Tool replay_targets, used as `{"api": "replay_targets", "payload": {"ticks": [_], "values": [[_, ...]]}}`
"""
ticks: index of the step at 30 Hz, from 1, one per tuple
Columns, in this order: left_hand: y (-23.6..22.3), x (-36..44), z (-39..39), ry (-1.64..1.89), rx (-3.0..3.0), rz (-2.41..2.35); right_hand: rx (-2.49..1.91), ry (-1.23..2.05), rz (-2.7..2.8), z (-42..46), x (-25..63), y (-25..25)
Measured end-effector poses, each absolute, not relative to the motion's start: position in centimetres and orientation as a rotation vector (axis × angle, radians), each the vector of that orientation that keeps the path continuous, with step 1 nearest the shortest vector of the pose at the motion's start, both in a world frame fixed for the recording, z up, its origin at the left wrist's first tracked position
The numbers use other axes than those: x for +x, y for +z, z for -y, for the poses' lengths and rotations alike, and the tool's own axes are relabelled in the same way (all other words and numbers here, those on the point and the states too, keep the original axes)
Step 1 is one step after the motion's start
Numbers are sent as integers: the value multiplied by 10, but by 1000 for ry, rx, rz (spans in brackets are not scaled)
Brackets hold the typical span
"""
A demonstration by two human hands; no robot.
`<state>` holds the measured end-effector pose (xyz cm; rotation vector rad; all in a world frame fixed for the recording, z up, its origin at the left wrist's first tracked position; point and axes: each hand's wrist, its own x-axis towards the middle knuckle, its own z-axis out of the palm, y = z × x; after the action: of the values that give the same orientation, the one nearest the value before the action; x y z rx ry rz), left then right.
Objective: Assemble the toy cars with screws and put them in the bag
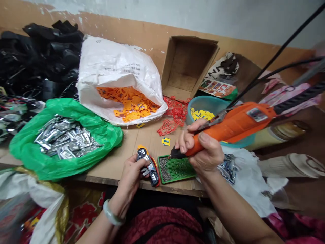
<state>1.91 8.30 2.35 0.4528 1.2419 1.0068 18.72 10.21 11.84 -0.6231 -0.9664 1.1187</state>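
My right hand (203, 149) grips an orange corded handheld tool (236, 127), and its black tip (177, 153) sits just over a green-framed tray of tiny studs (175, 168). My left hand (130, 179) holds a small bunch of flat cutout pieces (148, 167) in black, silver, orange and red, partly hidden by my fingers. A pale bangle (113, 217) circles my left wrist. A small yellow cutout (166, 141) lies on the wooden table (142, 135) above the tray.
Red lattice cutouts (175, 112) lie by a cardboard box (188, 66). A white sack (114, 71) holds orange cutouts, a green bag (63, 145) holds silver foil pieces, and a teal basin (205, 108) holds yellow ones. Black material (40, 57) is heaped at far left. Cables cross the upper right.
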Motion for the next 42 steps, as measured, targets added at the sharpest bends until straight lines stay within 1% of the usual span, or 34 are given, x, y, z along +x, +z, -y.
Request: {"api": "replay_targets", "payload": {"ticks": [7,24,42], "values": [[19,18,-80,1024,479,-1239,-506,1313,1053,-99,154,106],[20,19,-79,1008,543,-1257,-512,1366,1133,-98,154,83],[26,22,-79,995,596,-1270,-566,1362,1184,-96,159,81]]}}
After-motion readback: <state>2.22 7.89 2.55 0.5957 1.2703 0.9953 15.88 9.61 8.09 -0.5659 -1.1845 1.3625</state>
